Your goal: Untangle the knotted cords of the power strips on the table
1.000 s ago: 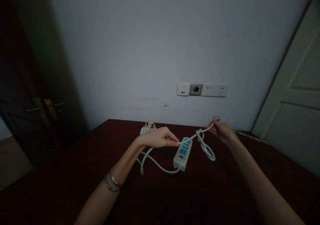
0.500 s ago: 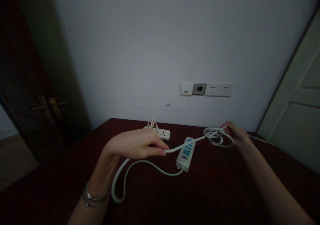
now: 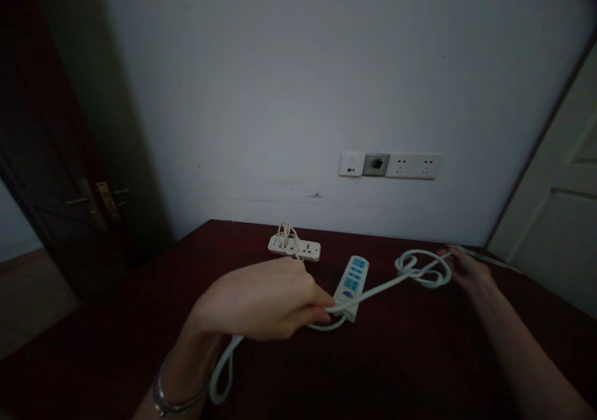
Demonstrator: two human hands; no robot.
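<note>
A white power cord [image 3: 380, 288] stretches between my two hands. My left hand [image 3: 275, 298] pinches it between thumb and fingers, and a loop of it hangs below the wrist. Farther right, my right hand [image 3: 464, 270] is closed on the cord beside a loose tangle of coils; its fingertips are partly hidden. Under the stretched cord lies a white power strip [image 3: 353, 277] with blue sockets, its lower end joined to a cord that runs behind my left hand. The plug end is not clearly visible.
Toward the back of the dark red table [image 3: 224, 236] lies a second white power strip [image 3: 310, 250] with its cord bundled on top. Wall sockets [image 3: 413, 166] sit above the table. A dark door [image 3: 51, 177] stands at left, a pale panelled door [image 3: 559, 221] at right.
My left hand has moved down and right with the cord. My right hand has shifted right and lower, and the coils beside it have sunk and spread. The view has tilted slightly.
</note>
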